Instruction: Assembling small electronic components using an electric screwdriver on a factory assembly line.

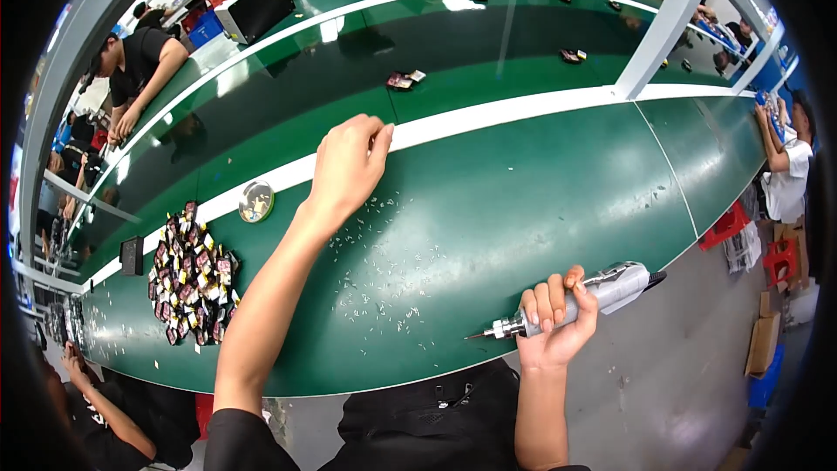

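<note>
My left hand (351, 157) is stretched forward over the white rail (449, 129) of the green workbench. Its fingers are curled inward with their tips hidden, so anything inside them cannot be made out. In my right hand (560, 318), near the bench's front edge, is a silver electric screwdriver (623, 283), its thin bit pointing left. Small pale bits (388, 288) lie scattered on the bench between my hands. Left of my left forearm is a heap of small black parts (192, 279) with white and yellow pieces. A round clear dish (256, 201) of small pieces sits behind the heap.
Beyond the rail runs a glossy green belt (488, 61) carrying several similar parts, one black part (404, 80) just past my left hand. A grey post (667, 26) rises from the rail at right. A small black box (132, 255) stands at left. Other people work around the line.
</note>
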A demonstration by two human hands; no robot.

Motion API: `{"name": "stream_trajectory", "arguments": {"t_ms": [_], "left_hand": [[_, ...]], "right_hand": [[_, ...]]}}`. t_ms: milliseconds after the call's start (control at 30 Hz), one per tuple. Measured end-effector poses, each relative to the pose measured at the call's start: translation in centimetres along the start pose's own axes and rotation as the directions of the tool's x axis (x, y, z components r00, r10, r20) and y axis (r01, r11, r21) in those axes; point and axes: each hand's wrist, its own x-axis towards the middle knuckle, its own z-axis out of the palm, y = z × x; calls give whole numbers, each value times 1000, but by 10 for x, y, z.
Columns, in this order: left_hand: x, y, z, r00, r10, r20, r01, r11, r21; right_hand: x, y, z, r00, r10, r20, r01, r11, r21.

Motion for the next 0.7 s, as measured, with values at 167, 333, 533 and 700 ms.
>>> {"name": "stream_trajectory", "arguments": {"t_ms": [167,333,533,700], "left_hand": [[72,-17,41,989,-146,-24,148,962,232],[100,-36,65,991,-124,-54,135,947,293],[85,-26,57,999,23,-35,-21,999,51],[0,55,45,916,367,161,-317,909,-272]], "right_hand": [[5,-4,-8,994,13,105,-11,1000,-15],[7,-4,-7,992,66,105,-60,996,-58],[2,-9,-9,993,66,95,-62,997,-42],[0,-14,-13,985,103,138,-103,995,-5]]}}
